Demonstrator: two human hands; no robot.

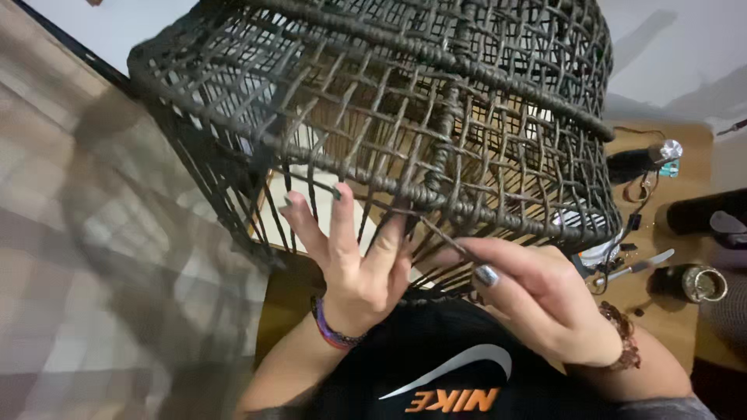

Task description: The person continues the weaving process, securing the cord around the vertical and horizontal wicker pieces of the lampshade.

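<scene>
A large dark woven basket point(405, 101) fills the view, mostly woven; loose upright strands along its near edge remain unwoven. Below it, the left hand point(354, 264) spreads open fingers among the strands. Beside it, the right hand point(537, 295) pinches one strand point(447, 239).

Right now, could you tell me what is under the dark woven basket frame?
Under the woven basket frame, a wooden table shows through gaps. Its loose strands and left hand cover the rest.
</scene>
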